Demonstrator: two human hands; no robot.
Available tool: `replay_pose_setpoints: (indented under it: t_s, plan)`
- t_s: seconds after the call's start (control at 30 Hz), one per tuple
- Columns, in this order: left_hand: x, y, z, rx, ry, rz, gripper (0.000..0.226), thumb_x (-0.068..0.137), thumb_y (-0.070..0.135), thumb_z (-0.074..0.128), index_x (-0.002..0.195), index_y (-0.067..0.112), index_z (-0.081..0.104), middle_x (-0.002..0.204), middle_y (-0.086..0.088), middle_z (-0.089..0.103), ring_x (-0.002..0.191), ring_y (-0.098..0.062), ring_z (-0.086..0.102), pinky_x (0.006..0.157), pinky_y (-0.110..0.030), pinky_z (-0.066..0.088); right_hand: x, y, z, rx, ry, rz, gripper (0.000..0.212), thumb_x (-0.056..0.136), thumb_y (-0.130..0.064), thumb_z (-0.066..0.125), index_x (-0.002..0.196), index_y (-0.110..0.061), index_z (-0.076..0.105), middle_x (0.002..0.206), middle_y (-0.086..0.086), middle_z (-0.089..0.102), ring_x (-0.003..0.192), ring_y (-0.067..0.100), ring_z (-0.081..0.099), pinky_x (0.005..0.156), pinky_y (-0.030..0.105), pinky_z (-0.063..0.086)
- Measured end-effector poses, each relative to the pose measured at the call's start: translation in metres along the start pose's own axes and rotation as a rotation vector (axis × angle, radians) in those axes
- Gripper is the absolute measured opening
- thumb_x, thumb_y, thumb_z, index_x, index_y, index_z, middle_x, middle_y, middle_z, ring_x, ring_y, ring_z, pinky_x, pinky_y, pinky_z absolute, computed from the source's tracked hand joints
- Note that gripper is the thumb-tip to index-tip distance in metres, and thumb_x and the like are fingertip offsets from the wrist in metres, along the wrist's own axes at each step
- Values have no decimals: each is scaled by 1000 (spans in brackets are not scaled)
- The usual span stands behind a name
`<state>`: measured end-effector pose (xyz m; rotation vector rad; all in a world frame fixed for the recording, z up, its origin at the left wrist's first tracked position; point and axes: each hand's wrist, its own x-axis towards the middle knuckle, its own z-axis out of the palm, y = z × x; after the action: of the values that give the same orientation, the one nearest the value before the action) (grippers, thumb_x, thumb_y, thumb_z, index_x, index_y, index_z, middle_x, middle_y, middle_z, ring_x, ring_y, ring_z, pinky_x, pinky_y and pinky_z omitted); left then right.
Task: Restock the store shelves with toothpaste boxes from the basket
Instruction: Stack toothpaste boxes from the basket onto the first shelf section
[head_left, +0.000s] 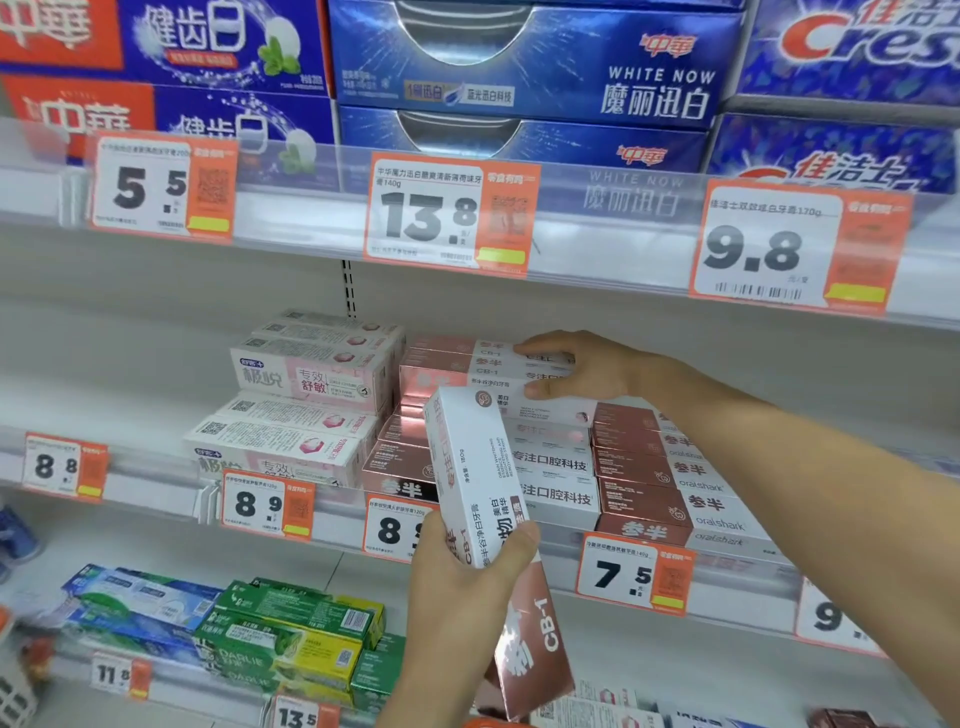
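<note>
a white and rose-gold cardboard toothpaste box (475, 467) stands nearly upright at 6 o'clock, gripped in the left hand (462, 587), which also holds a second glossy box (535, 644) partly hidden below. at 3 o'clock the right hand (576, 369) clasps the end of the top box on the matching stack (457, 364) on the white middle shelf (156, 499). blurred orange price tags (267, 506) hide the front boxes' lower edges.

Both forearms are bare, with no sleeve in view on either. The left hand (462, 582) and the right hand (576, 371) carry no glove, ring, watch or bracelet. Fingernails are short and plain. No markings show on either arm.
</note>
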<state>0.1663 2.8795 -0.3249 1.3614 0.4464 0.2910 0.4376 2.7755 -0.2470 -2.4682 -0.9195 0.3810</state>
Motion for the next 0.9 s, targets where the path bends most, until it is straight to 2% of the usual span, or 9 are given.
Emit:
replay_pose_setpoints:
  t_s: [0.1, 0.2, 0.33, 0.43, 0.63, 0.73, 0.8, 0.87, 0.9]
  plan:
    - [1, 0, 1, 1, -16, 3, 36, 79, 26, 82, 106, 30, 59, 95, 15, 72, 74, 8, 65, 54, -5, 45, -1, 1, 4, -29, 33, -8, 73, 81, -54, 75, 146, -40, 45, 159, -16, 30, 146, 13, 31, 123, 38, 21]
    - [2, -1, 3, 4, -42, 6, 38, 82, 21, 79, 111, 29, 57, 95, 11, 73, 75, 5, 67, 54, -6, 46, -2, 2, 8, -60, 37, -6, 75, 82, -57, 72, 148, -40, 42, 162, -16, 25, 147, 14, 29, 124, 41, 21]
    - [3, -5, 6, -15, -81, -27, 41, 85, 9, 73, 116, 28, 54, 98, 1, 74, 84, -15, 73, 67, -26, 55, -8, -2, 7, -48, 41, -17, 74, 82, -52, 74, 148, -37, 44, 161, -14, 28, 145, 14, 32, 122, 34, 22]
    - [4, -4, 8, -68, -68, -43, 38, 82, 12, 75, 110, 28, 56, 97, -2, 74, 84, -21, 74, 72, -37, 59, -12, -5, 7, -21, 34, -22, 73, 80, -49, 78, 145, -34, 48, 159, -13, 32, 144, 14, 34, 121, 31, 22]
    - [4, -1, 9, -92, -60, -53, 45, 74, 19, 77, 113, 29, 57, 91, 8, 75, 83, -16, 74, 65, -29, 54, -12, -6, 9, -27, 37, -8, 74, 78, -54, 77, 144, -37, 48, 158, -14, 33, 144, 14, 33, 120, 32, 22]
    - [6, -1, 6, -79, -52, -33, 38, 85, 10, 73, 114, 27, 56, 94, 5, 76, 83, -15, 74, 65, -27, 54, -13, -6, 12, -64, 41, 6, 75, 81, -58, 73, 147, -39, 43, 161, -12, 26, 148, 14, 26, 122, 33, 18]
    - [8, -1, 4, -88, -41, -22, 39, 85, 11, 75, 112, 27, 52, 97, 3, 75, 84, -17, 74, 67, -30, 55, -20, -10, 13, -127, 120, -47, 72, 82, -57, 71, 147, -39, 44, 162, -10, 25, 149, 14, 21, 122, 36, 17]
    - [10, 1, 3, -122, -31, -15, 41, 84, 13, 77, 111, 26, 50, 99, 0, 75, 84, -19, 75, 67, -31, 55, -35, -22, 16, -42, 301, -164, 54, 86, -50, 71, 136, -34, 56, 150, -7, 44, 139, 10, 38, 117, 34, 29]
    - [11, 2, 2, -148, -31, -13, 41, 83, 14, 78, 112, 24, 50, 98, 0, 76, 83, -20, 75, 68, -32, 55, -46, -32, 19, 61, 377, -209, 40, 89, -45, 69, 126, -29, 64, 136, -7, 57, 125, 7, 51, 109, 32, 39]
